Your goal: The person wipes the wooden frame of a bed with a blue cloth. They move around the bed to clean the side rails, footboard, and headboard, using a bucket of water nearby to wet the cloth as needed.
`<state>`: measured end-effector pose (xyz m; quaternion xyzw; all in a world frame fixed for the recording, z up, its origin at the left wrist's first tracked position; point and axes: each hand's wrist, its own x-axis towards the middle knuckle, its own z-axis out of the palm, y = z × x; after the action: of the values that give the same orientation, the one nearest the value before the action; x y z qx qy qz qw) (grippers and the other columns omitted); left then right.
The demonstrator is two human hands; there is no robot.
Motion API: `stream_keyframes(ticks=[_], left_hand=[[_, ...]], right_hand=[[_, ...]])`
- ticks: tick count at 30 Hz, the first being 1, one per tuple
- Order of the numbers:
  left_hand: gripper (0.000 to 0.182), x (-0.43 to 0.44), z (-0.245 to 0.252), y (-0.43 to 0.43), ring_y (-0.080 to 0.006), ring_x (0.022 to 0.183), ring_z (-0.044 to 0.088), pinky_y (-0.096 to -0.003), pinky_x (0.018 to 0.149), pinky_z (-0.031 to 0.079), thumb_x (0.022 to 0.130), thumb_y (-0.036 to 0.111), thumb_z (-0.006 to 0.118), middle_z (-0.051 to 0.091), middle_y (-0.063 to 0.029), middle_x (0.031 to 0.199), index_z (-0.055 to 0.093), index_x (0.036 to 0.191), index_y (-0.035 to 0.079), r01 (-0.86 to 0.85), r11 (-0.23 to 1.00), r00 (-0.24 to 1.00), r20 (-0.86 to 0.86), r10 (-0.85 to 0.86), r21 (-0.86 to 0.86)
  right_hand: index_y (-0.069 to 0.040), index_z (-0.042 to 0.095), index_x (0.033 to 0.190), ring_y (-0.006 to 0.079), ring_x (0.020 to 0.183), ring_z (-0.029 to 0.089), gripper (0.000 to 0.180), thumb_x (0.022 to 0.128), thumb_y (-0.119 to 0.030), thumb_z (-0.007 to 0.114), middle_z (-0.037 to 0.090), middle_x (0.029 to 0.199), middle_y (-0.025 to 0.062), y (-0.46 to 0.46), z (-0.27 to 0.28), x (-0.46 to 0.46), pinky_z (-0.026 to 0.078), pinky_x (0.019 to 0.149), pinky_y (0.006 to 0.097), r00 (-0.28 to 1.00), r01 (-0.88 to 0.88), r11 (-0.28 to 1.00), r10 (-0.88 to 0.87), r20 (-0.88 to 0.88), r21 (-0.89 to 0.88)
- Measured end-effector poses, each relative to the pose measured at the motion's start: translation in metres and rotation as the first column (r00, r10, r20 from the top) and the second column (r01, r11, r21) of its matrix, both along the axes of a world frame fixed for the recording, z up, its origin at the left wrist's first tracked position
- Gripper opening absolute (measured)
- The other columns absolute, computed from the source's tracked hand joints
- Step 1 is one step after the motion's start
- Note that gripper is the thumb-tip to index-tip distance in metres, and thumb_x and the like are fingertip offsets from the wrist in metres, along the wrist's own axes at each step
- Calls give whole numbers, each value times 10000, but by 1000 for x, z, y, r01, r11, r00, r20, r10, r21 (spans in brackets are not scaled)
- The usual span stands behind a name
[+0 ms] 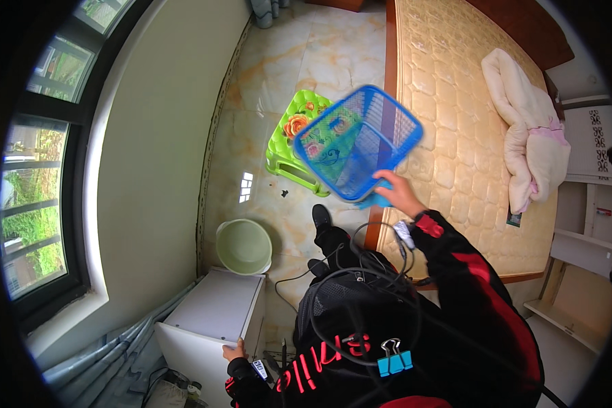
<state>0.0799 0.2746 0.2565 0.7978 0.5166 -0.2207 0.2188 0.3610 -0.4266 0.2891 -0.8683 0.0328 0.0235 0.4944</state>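
My right hand (400,194) grips the near rim of a blue plastic mesh basket (359,191), held up in the air. A light-blue cloth (373,201) shows under the fingers of that hand, against the basket. Behind the basket, partly hidden by it, stands a green plastic stool (285,145) with a flower-patterned top. My left hand (235,350) grasps the corner edge of a low white cabinet (214,303). Past the cabinet's far end, a pale green plastic basin (245,246) sits close to the wall.
On the right lies a bed with a bare quilted mattress (438,153) and a folded cream blanket (520,127). Loose black cables (359,270) hang across my front. Dark scraps (284,194) lie on the marble-look floor (265,102). A curtain (112,352) bunches below the window.
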Motion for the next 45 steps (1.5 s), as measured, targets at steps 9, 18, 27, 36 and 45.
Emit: stream_keyframes(ticks=[9,18,27,36,45], left_hand=[[761,127,5,-88,-439,1256,445,-472,1075,378,750,385,793,455,-309,1345,511,1317,-37,395,918,919,-18,-394,27],[718,271,-18,-67,-331,1050,620,-424,889,517,765,367,807,560,-225,1266,547,1308,-23,624,781,770,178,-613,-11],[574,465,-59,-2,-334,1110,642,-394,963,495,818,398,731,656,-222,1194,630,1173,-41,693,657,719,223,-658,-297],[569,671,-37,99,-183,824,654,-350,622,515,886,346,690,674,-107,1030,527,1307,1,607,685,794,343,-502,-403],[602,708,-37,41,-315,982,666,-401,854,530,859,412,694,689,-203,1052,591,1246,-37,775,512,614,252,-748,-369]], right_hand=[[-36,591,1139,145,1015,585,324,829,-28,684,619,1098,67,-99,42,-118,461,896,289,772,605,794,-605,-196,-67],[10,462,1391,215,1073,589,608,829,-22,691,567,1286,144,-89,-6,-166,481,888,326,461,851,518,-815,-351,-84],[-10,568,1248,278,936,646,457,806,-50,674,659,1080,164,25,-28,-123,504,840,387,243,826,260,-965,-100,-501],[-11,663,1004,349,898,668,256,766,-105,683,682,940,186,139,-27,73,520,810,400,516,757,555,-832,-207,-345],[-56,729,966,344,916,674,293,725,-222,715,703,930,168,149,-22,136,531,834,416,555,481,751,-660,-506,-452]])
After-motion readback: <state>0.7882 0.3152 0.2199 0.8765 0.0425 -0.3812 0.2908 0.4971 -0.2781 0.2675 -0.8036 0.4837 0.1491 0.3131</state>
